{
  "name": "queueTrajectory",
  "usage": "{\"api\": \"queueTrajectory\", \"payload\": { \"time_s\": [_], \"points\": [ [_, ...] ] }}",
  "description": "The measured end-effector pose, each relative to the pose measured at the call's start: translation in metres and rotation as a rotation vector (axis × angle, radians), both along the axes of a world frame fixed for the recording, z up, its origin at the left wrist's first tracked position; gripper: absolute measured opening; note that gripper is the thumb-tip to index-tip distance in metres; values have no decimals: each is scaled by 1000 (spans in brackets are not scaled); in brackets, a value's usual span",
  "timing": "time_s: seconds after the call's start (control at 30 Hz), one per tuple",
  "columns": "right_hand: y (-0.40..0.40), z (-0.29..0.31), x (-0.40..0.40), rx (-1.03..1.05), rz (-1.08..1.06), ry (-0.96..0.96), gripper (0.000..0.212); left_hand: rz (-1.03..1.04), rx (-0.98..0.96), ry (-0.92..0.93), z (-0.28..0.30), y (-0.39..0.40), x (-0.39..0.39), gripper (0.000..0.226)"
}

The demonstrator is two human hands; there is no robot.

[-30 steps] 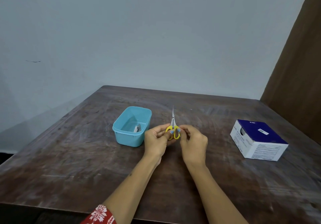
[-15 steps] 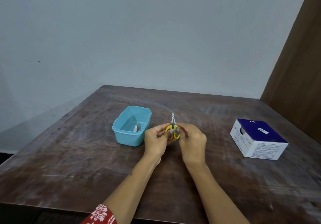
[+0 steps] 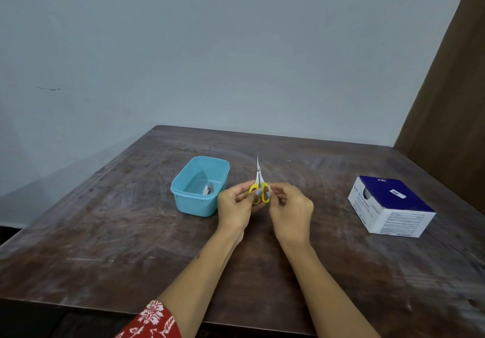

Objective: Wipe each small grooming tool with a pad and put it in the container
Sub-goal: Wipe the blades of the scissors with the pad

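Observation:
Small scissors (image 3: 258, 177) with yellow handles and thin metal blades point up and away over the middle of the table. My left hand (image 3: 236, 206) grips their yellow handles. My right hand (image 3: 290, 210) pinches a small white pad (image 3: 270, 187) against the right handle. Left of the hands stands an open light-blue container (image 3: 183, 196), and a metal nail clipper (image 3: 207, 189) lies inside it.
A blue and white cardboard box (image 3: 391, 206) sits on the dark wooden table (image 3: 105, 232) at the right. A pale wall runs behind the table's far edge, and a brown panel stands at the far right.
My right hand has shifted slightly along the scissors' right handle with the pad. The left hand keeps the scissors in the same place.

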State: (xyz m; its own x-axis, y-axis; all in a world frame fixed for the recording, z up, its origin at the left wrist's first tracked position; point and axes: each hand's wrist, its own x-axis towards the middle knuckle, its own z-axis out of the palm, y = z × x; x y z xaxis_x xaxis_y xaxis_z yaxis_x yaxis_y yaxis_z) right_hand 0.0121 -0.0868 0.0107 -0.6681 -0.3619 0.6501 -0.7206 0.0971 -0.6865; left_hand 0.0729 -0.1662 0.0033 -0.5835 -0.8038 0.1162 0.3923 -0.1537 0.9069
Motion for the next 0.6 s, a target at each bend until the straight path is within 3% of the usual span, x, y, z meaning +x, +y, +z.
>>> {"api": "queueTrajectory", "payload": {
  "time_s": [0.07,0.23,0.43,0.6],
  "points": [
    [-1,-2,-2,10,1,-110,14,5,6,8,0,0,-1,23],
    [-1,-3,-2,52,37,-169,11,47,-9,-29,-2,-2,-1,23],
    [0,1,2,-80,16,101,13,38,-38,-89,-2,2,-3,22],
    [0,-1,0,37,53,197,15,-16,-12,-64,2,4,-1,24]
  ]
}}
